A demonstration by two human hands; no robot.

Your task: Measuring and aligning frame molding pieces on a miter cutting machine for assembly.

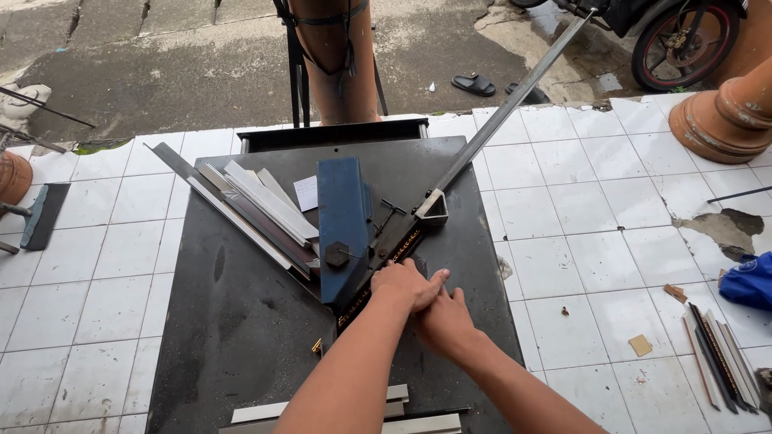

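Left hand (406, 285) lies flat over right hand (442, 317), pressing dark moulding (394, 251) beside blue cutter (344, 225); neither grips anything.

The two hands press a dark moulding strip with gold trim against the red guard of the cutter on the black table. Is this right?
Not quite. In the head view the guard is blue, not red. The rest holds: the left hand and the right hand, overlapping, press the dark moulding strip with gold trim beside it on the black table.
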